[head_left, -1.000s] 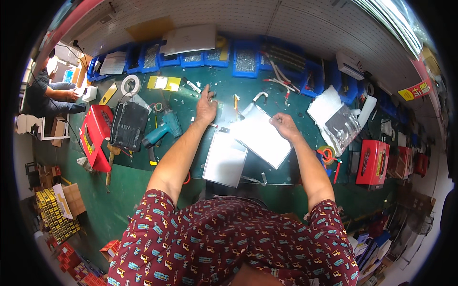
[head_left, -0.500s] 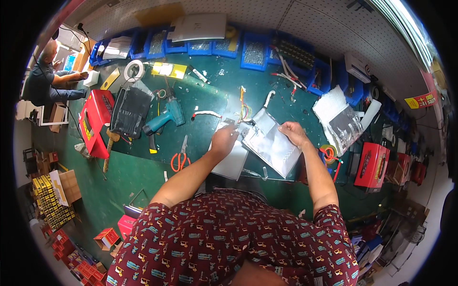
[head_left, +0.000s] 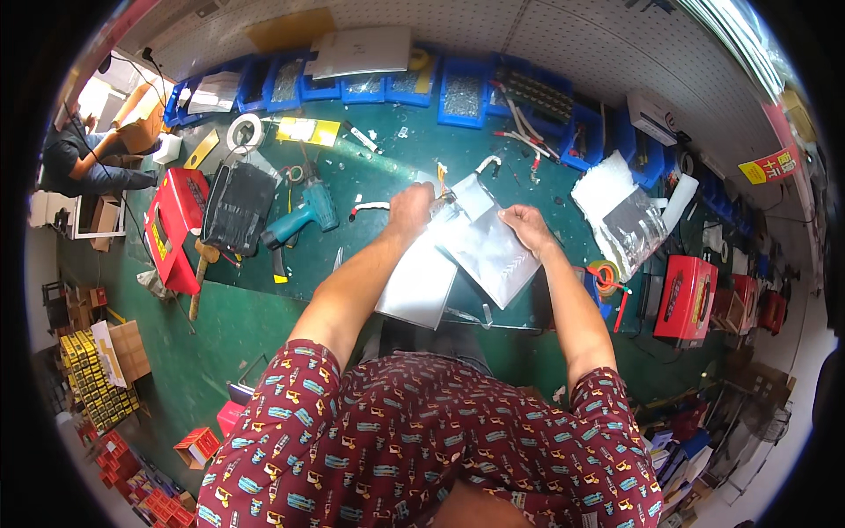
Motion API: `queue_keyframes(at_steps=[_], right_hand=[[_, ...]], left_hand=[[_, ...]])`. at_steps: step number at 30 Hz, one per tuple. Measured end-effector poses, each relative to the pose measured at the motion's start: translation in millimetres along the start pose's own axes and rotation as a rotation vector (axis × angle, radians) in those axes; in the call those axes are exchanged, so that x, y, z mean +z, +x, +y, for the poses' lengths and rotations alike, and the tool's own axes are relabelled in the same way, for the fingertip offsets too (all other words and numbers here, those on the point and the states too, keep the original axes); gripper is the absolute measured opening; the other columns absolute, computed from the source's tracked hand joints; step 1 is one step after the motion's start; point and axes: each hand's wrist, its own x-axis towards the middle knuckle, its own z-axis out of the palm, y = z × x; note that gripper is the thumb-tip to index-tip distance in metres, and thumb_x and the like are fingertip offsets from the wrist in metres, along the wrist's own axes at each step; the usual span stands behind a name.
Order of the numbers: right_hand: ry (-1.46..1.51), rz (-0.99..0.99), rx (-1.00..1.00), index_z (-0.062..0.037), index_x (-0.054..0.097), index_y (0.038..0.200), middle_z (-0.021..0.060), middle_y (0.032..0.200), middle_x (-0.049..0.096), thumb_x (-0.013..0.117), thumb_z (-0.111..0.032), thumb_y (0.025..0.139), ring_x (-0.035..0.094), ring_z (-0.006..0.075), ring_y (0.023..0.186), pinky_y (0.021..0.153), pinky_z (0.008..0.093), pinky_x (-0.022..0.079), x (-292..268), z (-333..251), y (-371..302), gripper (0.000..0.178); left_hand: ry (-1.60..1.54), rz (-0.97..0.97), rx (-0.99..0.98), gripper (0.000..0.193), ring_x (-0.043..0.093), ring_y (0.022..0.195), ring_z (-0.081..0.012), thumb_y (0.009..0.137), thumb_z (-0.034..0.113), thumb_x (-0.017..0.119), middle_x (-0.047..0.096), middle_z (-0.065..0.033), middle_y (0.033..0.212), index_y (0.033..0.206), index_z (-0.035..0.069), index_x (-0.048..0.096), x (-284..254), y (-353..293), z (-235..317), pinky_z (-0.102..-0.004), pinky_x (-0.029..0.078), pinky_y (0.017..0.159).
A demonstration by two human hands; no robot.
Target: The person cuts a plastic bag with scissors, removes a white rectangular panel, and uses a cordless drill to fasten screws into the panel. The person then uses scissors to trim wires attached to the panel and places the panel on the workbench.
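Two flat silver pouch packs lie side by side at the bench's near edge, their upper ends close together. My right hand (head_left: 528, 230) pinches the upper right edge of the right-hand silver pouch pack (head_left: 495, 255), which is tilted. At the far end of the left-hand silver pouch pack (head_left: 414, 286), my left hand (head_left: 411, 209) is closed beside a bunch of thin coloured wires (head_left: 442, 174); its fingertips and what they hold are hidden. A short white-sleeved cable (head_left: 371, 206) sticks out left of that hand. Another white-sleeved cable (head_left: 488, 162) curves up behind the right pack.
On the left are a teal power drill (head_left: 304, 216), a black pack (head_left: 239, 204) and a red metal case (head_left: 176, 227). Blue parts bins (head_left: 462, 95) line the back. Foam wrap (head_left: 620, 220), tape rolls (head_left: 604, 275) and another red case (head_left: 685, 299) sit right. A co-worker (head_left: 79, 158) handles a carton at far left.
My left hand has moved away from me, up to the wires, uncovering more of the left pack. The right hand and its pack have shifted slightly left and away. The co-worker now has a carton.
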Motion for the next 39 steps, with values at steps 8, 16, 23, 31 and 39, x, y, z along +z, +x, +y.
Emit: queue_keyframes(at_steps=[8,16,23,31,39], right_hand=[[0.008,0.039,-0.021,-0.0052,0.071,0.086,-0.0024,0.078,0.066,0.073,-0.03,0.093,0.057,0.0076,0.072,0.067,0.0274,0.048,-10.9,19.2,-14.1,0.026],[0.096,-0.014,0.039,-0.0034,0.067,0.095,-0.0007,0.083,0.066,0.069,-0.026,0.097,0.057,0.0075,0.074,0.068,0.0261,0.048,-7.6,54.0,-76.6,0.023],[0.04,-0.085,0.083,0.0,0.066,0.109,0.0022,0.09,0.068,0.067,-0.017,0.097,0.061,0.0104,0.084,0.077,0.0278,0.05,-17.3,56.1,-97.7,0.021],[-0.33,-0.145,0.146,0.0034,0.066,0.118,0.0109,0.101,0.072,0.063,-0.016,0.096,0.065,0.0159,0.092,0.085,0.0316,0.051,-48.5,18.8,-90.1,0.03],[0.051,0.191,0.075,0.002,0.06,0.125,0.0089,0.098,0.07,0.068,-0.012,0.092,0.065,0.0156,0.089,0.081,0.0303,0.052,-35.1,63.6,-67.5,0.037]], left_hand=[[-0.28,0.087,-0.099,0.016,0.066,0.073,-0.0395,0.087,0.016,0.063,0.067,-0.0222,0.08,0.087,0.001,0.064,-4.8,-37.4,10.8,-0.0472,0.052,0.068],[-1.453,-0.408,-0.67,0.044,0.066,0.1,-0.0239,0.105,0.039,0.053,0.064,-0.013,0.117,0.128,0.002,0.054,60.9,-136.4,37.2,-0.0376,0.058,0.085],[-1.641,-0.477,-0.791,0.031,0.066,0.109,-0.0286,0.103,0.014,0.053,0.061,-0.014,0.124,0.131,0.003,0.046,76.9,-142.1,62.4,-0.0461,0.055,0.097],[-1.561,-0.562,-0.848,0.038,0.057,0.12,-0.0304,0.103,0.017,0.052,0.052,-0.0138,0.133,0.136,0.002,0.04,85.4,-134.5,79.1,-0.0476,0.049,0.104],[-1.446,-0.413,-0.753,0.041,0.052,0.125,-0.026,0.103,0.015,0.051,0.05,-0.0102,0.137,0.141,0.008,0.037,64.5,-91.2,92.4,-0.0492,0.047,0.102]])
